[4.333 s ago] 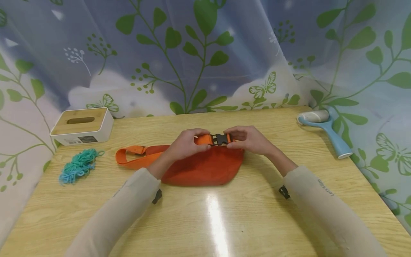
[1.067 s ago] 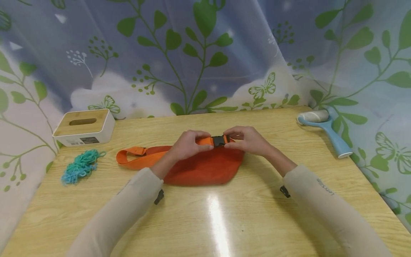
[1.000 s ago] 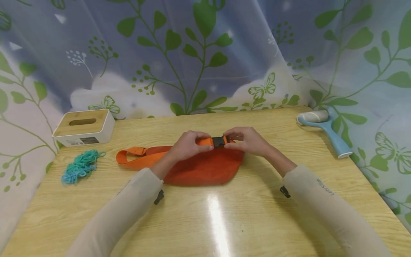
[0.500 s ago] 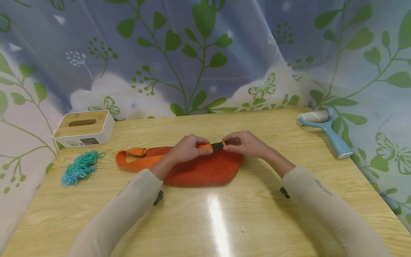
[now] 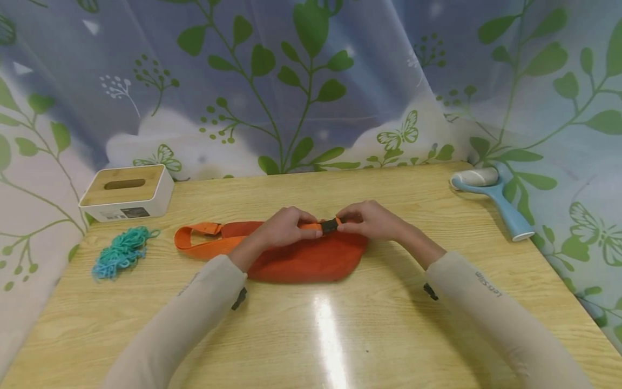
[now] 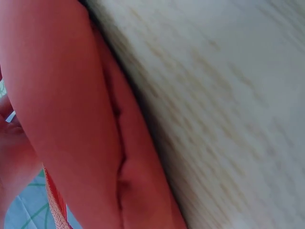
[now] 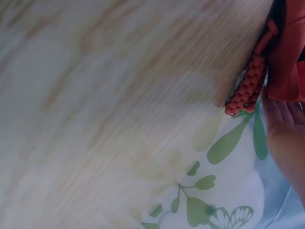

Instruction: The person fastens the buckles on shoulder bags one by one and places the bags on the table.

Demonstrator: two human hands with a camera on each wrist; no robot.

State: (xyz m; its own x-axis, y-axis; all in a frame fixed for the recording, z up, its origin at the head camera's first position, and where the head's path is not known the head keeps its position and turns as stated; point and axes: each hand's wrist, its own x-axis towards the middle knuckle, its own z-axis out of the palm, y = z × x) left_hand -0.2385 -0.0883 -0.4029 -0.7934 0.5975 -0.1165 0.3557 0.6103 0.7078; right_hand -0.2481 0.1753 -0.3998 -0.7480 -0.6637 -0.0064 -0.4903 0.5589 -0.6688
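An orange-red waist bag [image 5: 306, 262] lies on the table, its orange strap [image 5: 209, 248] looped out to the left. Above the bag's top edge a black side-release buckle [image 5: 329, 226] joins the strap ends, its halves together. My left hand [image 5: 282, 228] pinches the webbing left of the buckle between thumb and fingers. On the buckle's other side my right hand [image 5: 371, 220] pinches the short webbing end. The bag's fabric [image 6: 57, 95] fills much of the left wrist view, hiding most of that hand. A braided red cord pull [image 7: 247, 88] hangs from the bag in the right wrist view.
A white tissue box [image 5: 126, 194] with a wooden lid stands at the back left. In front of it lies a bundle of teal and blue yarn [image 5: 123, 251]. A blue lint roller [image 5: 502, 200] rests at the right back corner. A leaf-print curtain [image 5: 311, 97] hangs behind the table.
Seconds ago a gap showed between the buckle halves; they then came together. Over the last second both hands lowered the joined buckle toward the bag, and it tilted slightly.
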